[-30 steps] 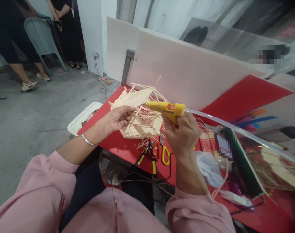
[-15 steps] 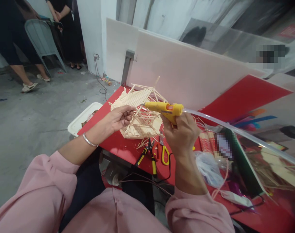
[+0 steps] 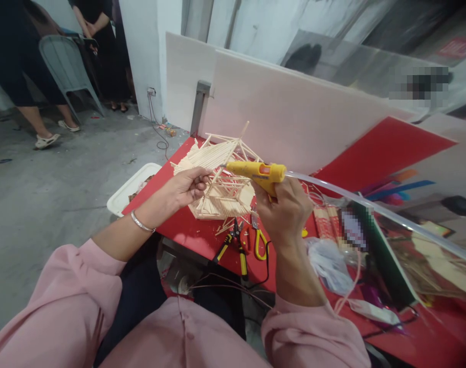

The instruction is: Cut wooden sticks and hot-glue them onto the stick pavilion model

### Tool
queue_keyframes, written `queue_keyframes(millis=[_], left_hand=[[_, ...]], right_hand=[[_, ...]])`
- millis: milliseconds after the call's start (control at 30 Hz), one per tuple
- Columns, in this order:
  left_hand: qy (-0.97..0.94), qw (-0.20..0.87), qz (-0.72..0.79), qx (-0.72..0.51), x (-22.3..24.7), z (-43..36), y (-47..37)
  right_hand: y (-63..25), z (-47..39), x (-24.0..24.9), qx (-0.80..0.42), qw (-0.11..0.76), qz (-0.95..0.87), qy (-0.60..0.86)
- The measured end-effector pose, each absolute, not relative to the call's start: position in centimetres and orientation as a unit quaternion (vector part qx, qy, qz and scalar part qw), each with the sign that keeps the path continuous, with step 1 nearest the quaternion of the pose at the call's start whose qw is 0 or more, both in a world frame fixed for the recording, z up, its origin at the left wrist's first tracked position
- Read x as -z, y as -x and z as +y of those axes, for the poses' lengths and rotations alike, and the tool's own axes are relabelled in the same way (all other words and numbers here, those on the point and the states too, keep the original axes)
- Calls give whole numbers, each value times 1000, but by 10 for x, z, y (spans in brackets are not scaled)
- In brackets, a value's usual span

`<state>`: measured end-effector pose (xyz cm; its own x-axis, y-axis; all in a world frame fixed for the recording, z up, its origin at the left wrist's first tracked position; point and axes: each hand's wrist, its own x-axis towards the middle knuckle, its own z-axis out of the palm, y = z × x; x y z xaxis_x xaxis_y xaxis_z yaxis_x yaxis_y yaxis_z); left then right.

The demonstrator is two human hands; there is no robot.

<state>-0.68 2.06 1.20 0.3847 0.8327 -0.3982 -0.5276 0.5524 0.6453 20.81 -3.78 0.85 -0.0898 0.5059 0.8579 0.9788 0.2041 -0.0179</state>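
Note:
On the red table stands a small house model (image 3: 227, 202) built of thin wooden sticks, with a slatted roof (image 3: 213, 153). My right hand (image 3: 284, 212) is wrapped round the handle of a yellow glue gun (image 3: 256, 171). A long clear glue stick (image 3: 332, 189) runs out of its back end. The nozzle points left, close to the roof's lower edge and to my left fingertips. My left hand (image 3: 190, 186) is pinched at that edge, in front of the model. What lies between its fingertips is too small to make out.
Black-and-yellow pliers (image 3: 236, 243) and red-and-yellow cutters (image 3: 258, 237) lie before the model. White boards (image 3: 286, 112) lean behind the table (image 3: 182, 230). At right are a plastic bag (image 3: 328, 263) and a green-sided box (image 3: 386, 255). A white bin (image 3: 119, 191) stands left; people stand beyond it.
The glue gun and my right hand sit very slightly further left in the picture, along with a small shift of the whole view. Both hands keep their holds.

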Motion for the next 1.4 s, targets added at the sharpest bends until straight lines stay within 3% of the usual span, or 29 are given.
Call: queue_keyframes(millis=[267,433,600,833,900,967,1067,1133,1267,1400], left_hand=[[-214,837,324,-385,-6,15,15],[-236,819,336,-401,-5,-10,36],[-307,808,286,-414,10,-59,30],[-302,837,302,-342,62,-111,-34],[-280,839,313,-345,77,-114,-49],[-263,835,324,-359,90,-114,-60],[-257,827,335,-371,102,-115,-73],[-265,823,343,-367,105,-117,-79],[-291,806,360,-368,103,-121,-83],[-303,779,373,-403,97,-123,-76]], right_hand=[[-217,-70,-11,255,405,-637,604],[-257,-122,9,213,310,-572,729],[-308,-165,45,-3,185,-558,809],[-375,-167,85,-367,54,-647,666],[-387,-163,89,-358,15,-659,661],[-387,-160,89,-227,8,-658,718],[-359,-154,88,-15,92,-617,781],[-327,-145,89,-47,125,-621,772],[-272,-111,97,-117,47,-614,779],[-266,-81,108,-173,50,-591,786]])
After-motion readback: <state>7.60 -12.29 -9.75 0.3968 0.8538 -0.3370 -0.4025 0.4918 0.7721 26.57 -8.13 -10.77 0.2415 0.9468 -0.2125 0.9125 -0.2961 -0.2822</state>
